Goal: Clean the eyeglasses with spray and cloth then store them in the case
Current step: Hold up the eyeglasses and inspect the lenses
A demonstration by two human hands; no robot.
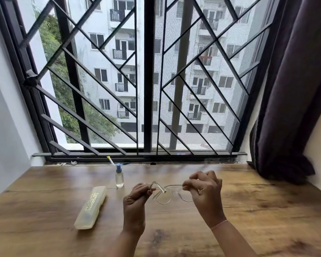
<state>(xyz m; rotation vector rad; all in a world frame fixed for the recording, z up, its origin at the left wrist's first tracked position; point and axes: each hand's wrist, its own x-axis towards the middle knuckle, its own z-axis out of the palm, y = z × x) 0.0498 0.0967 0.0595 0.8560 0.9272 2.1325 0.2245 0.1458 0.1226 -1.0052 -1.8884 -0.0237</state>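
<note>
Person holds clear-framed eyeglasses [171, 193] above the wooden table [248, 210], both hands closed on them: left hand [135, 203] pinches one side w/ a temple arm folded across, right hand [205, 191] grips the other end. Lenses hang down toward the table. Spray bottle [119, 176] w/ blue top stands upright behind the left hand, near the window [146, 80]. Pale translucent case [91, 207] lies shut, to the left of the hands, well apart from the glasses. Dark curtain [293, 89] at right. No cloth seen
</note>
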